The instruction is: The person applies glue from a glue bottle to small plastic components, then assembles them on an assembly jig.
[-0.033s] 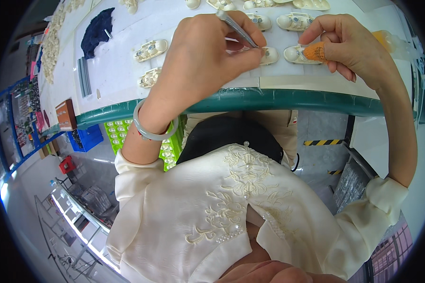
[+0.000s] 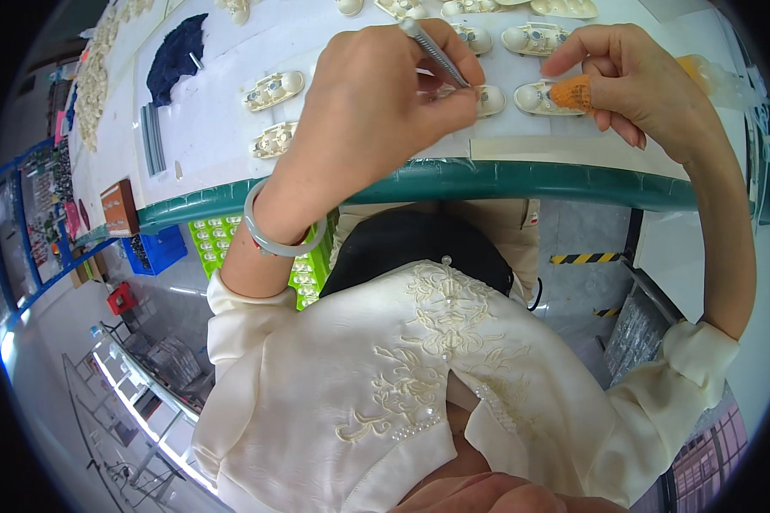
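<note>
My left hand (image 2: 385, 111) is closed round a slim grey metal pen-like tool (image 2: 434, 53). The tool slants down to a cream plastic part (image 2: 490, 101), which my fingers partly cover. Whether its tip touches the part is hidden. An orange sheath covers the thumb of my right hand (image 2: 629, 85). That thumb overlaps a second cream part (image 2: 530, 99) lying flat on the table, while the index fingertip curls at its far edge. Behind these, another cream part (image 2: 535, 39) with small metal fittings lies near my right index finger.
Two more cream parts (image 2: 274, 91) lie left of my left forearm. Farther left are a dark blue cloth (image 2: 176, 60) and grey rods (image 2: 153, 139). A green strip (image 2: 419, 181) edges the white table. Below it stands a bright green tray (image 2: 308, 272) holding several parts.
My left hand has shifted very slightly, and the tool's top end has moved a little to the right. My right hand stays in place at the cream part.
</note>
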Motion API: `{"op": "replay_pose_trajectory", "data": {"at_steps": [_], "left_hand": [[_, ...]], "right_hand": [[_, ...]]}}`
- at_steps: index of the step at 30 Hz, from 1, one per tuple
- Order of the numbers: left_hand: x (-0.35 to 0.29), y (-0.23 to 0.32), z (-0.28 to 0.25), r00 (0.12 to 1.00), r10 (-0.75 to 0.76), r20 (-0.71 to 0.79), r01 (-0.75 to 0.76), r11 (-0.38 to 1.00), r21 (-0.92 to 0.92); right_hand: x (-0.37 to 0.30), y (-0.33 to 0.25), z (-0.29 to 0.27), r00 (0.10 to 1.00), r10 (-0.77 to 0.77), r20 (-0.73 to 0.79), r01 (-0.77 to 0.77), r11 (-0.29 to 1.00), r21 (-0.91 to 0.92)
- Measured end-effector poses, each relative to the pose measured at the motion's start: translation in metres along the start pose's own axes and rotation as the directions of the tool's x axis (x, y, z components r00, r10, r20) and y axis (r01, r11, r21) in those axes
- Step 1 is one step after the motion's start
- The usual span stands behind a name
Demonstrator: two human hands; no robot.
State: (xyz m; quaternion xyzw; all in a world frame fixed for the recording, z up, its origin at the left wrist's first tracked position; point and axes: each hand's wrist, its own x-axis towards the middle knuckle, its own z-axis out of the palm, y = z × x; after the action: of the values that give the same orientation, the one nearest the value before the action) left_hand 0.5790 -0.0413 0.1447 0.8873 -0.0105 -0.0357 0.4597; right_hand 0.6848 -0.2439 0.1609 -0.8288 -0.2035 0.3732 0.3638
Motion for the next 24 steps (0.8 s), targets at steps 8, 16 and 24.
{"op": "replay_pose_trajectory", "data": {"at_steps": [8, 16, 24], "left_hand": [[0.0, 0.007, 0.001, 0.999, -0.046, -0.026, 0.05, 0.985, 0.167], [0.0, 0.005, -0.004, 0.999, 0.013, -0.053, -0.005, 0.989, 0.146], [-0.019, 0.0, -0.023, 0.975, -0.125, -0.181, 0.054, 0.934, -0.353]], "right_hand": [[0.007, -0.048, 0.014, 0.951, 0.207, 0.229, -0.24, 0.962, 0.128], [0.011, -0.038, 0.019, 0.955, -0.064, 0.29, -0.031, 0.95, 0.311], [0.015, -0.027, 0.04, 0.995, -0.069, 0.077, 0.065, 0.996, 0.06]]}}
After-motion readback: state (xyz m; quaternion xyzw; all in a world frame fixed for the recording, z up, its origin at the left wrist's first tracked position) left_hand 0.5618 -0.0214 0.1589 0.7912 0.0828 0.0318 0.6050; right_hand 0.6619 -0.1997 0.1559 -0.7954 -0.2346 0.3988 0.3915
